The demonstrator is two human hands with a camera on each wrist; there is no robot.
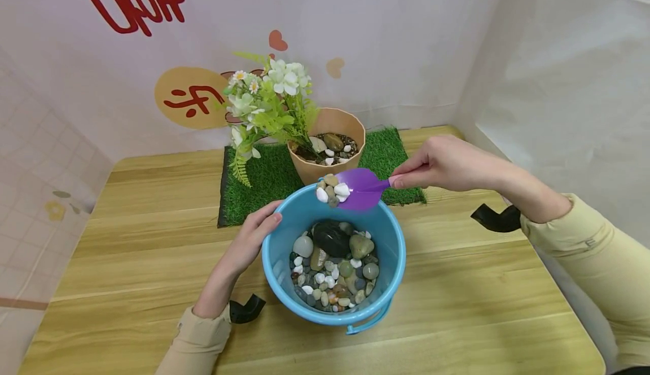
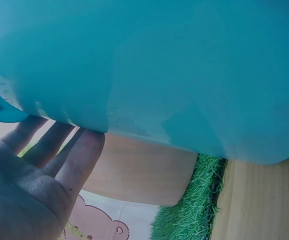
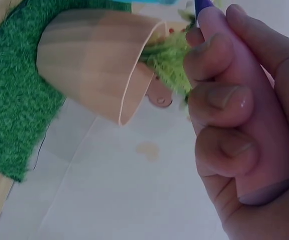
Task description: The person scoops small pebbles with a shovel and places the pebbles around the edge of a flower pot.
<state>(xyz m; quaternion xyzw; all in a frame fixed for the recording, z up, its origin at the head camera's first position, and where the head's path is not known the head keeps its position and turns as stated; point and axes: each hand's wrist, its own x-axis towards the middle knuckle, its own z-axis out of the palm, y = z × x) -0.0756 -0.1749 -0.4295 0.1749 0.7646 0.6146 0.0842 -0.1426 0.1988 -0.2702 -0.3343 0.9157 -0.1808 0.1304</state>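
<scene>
In the head view a purple trowel (image 1: 363, 189) carries a small heap of white and brown pebbles (image 1: 331, 190) over the far rim of a blue bucket (image 1: 270, 270). My right hand (image 1: 431, 163) grips the trowel's handle; the right wrist view shows fingers curled round that pink handle (image 3: 269, 135). At the bucket's left rim, my left hand (image 1: 256, 231) holds on with the thumb over the edge and fingers along the outer wall. Pebbles and larger stones (image 1: 332, 273) cover the bucket's bottom, among them a big black one (image 1: 331, 238).
Behind the bucket stands a peach flowerpot (image 1: 317, 173) with white flowers (image 1: 286, 76) leaning left, and stones on its soil. It rests on a green turf mat (image 1: 266, 166). The bucket's handle (image 1: 373, 321) hangs at the near right. A wooden table (image 1: 152, 251) lies beneath everything.
</scene>
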